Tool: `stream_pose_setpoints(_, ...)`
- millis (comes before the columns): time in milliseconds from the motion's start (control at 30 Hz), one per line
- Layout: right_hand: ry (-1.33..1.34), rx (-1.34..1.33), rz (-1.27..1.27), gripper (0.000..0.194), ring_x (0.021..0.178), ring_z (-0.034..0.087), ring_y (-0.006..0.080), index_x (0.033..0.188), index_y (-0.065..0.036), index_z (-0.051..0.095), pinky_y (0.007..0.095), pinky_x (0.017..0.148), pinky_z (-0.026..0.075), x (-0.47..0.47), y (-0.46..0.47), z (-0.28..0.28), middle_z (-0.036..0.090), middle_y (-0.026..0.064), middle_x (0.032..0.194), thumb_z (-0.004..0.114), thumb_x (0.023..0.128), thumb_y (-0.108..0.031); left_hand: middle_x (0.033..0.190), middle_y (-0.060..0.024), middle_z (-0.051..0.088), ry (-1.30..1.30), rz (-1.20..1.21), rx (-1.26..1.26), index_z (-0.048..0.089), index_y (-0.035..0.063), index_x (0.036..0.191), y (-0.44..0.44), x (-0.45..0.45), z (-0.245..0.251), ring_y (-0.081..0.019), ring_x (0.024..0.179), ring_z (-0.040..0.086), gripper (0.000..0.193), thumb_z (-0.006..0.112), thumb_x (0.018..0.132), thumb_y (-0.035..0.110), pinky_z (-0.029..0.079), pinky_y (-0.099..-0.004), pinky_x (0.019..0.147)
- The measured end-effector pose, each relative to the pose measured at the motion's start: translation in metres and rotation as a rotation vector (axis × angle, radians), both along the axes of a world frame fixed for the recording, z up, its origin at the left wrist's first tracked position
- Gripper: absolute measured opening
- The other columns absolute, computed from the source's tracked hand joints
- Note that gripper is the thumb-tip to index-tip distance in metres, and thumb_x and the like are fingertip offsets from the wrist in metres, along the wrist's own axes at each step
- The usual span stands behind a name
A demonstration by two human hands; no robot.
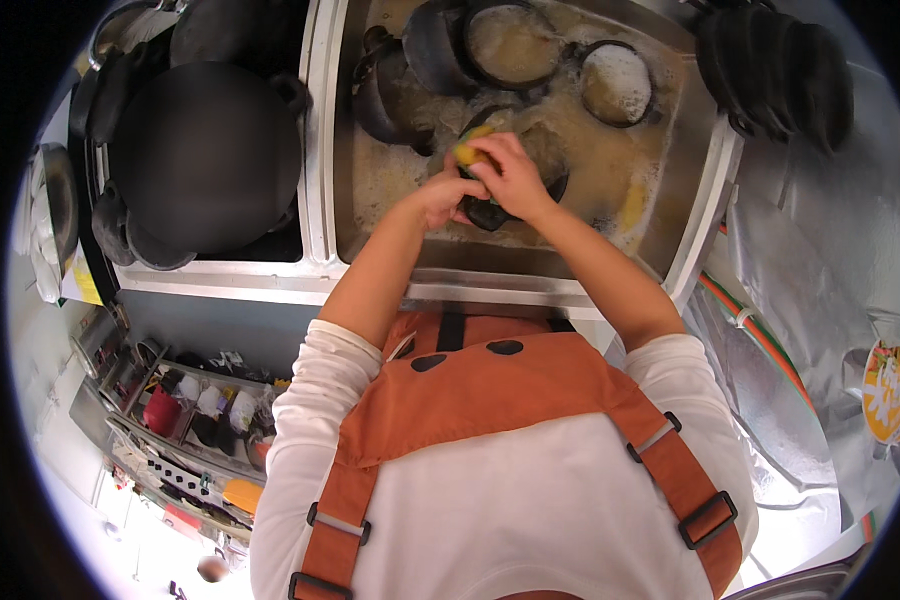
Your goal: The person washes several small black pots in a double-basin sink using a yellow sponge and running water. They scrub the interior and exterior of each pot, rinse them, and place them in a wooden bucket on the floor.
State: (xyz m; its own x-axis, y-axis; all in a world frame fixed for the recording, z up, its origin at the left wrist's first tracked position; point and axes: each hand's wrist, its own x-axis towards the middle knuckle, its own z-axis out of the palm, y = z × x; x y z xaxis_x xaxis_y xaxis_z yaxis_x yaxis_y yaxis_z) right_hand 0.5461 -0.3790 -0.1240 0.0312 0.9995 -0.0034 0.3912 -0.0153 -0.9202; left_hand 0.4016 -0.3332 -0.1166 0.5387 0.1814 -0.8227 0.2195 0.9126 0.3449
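Observation:
Both hands are over a metal sink basin (pixel 645 247) of cloudy brown water. My right hand (pixel 511 174) grips a yellow and green scrubbing sponge (pixel 471 150). Close beside it, my left hand (pixel 446 196) is at the rim of a black pot (pixel 489 216) partly under the water; its fingertips are partly hidden, but it appears to hold that pot. Other black pots lie around the hands: a tilted one (pixel 382 101) at the left, a round one (pixel 511 45) above, and a smaller one (pixel 616 84) with foam inside at the upper right.
Left of the basin stand a large black pan (pixel 206 157) and more dark pots. A stack of black pans (pixel 776 75) is at the upper right. The metal sink edge (pixel 495 291) runs before my body. An orange hose (pixel 776 352) hangs at the right.

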Motion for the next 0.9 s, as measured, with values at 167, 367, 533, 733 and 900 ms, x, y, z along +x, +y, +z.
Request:
stream_pose_setpoints(167,-0.522,-0.074,-0.057,0.027,0.084,0.057,0.0277,0.106,-0.014,0.058,0.0392,0.064,0.050,0.005,0.028,-0.025,0.052,0.0076,0.093,0.060,0.082,-0.026,0.127,-0.0108,0.040,0.040,0.112,-0.049,0.008,0.0188,0.141,-0.013,0.008,0.019,-0.0252,0.106,0.050,0.089,0.060,0.070,0.005,0.050,-0.0469,0.073)
stream_pose_setpoints(367,-0.923,-0.232,-0.066,0.035,0.085,0.058,0.0319,0.112,-0.014,0.048,0.0398,0.064,0.051,0.043,0.000,-0.040,0.050,0.0130,0.099,0.059,0.081,-0.026,0.129,-0.0106,0.041,0.214,0.228,-0.079,0.025,0.0157,0.138,-0.020,0.011,0.017,-0.0286,0.110,0.049,0.066,0.057,0.083,0.034,0.050,-0.0501,0.076)
stream_pose_setpoints(533,-0.853,-0.406,0.008,0.048,0.093,0.054,0.0373,0.121,-0.008,0.036,0.0424,0.075,0.049,0.029,-0.009,-0.057,0.044,0.0208,0.112,0.059,0.081,-0.017,0.123,-0.0142,0.049,0.190,0.209,-0.181,0.036,0.0136,0.132,-0.011,0.017,0.015,-0.0340,0.107,0.053,0.068,0.047,0.084,0.060,0.049,-0.0546,0.077)
stream_pose_setpoints(733,0.255,-0.517,-0.224,0.051,0.102,0.051,0.0282,0.122,-0.002,0.033,0.0354,0.087,0.041,0.004,0.009,-0.063,0.050,0.0177,0.112,0.059,0.078,-0.005,0.125,-0.0145,0.049,0.170,0.201,-0.232,0.038,0.0137,0.131,-0.007,0.011,0.004,-0.0353,0.106,0.054,0.071,0.043,0.083,0.066,0.048,-0.0580,0.078)
stream_pose_setpoints(900,0.583,-0.906,0.164,0.031,0.094,0.053,0.0228,0.109,-0.003,0.050,0.0324,0.080,0.043,-0.007,0.000,-0.039,0.054,0.0116,0.107,0.055,0.084,-0.020,0.134,-0.0129,0.042,0.390,0.309,-0.021,0.031,0.0099,0.138,-0.012,-0.002,-0.032,-0.0294,0.119,0.044,0.082,0.046,0.081,0.067,0.040,-0.0470,0.094)
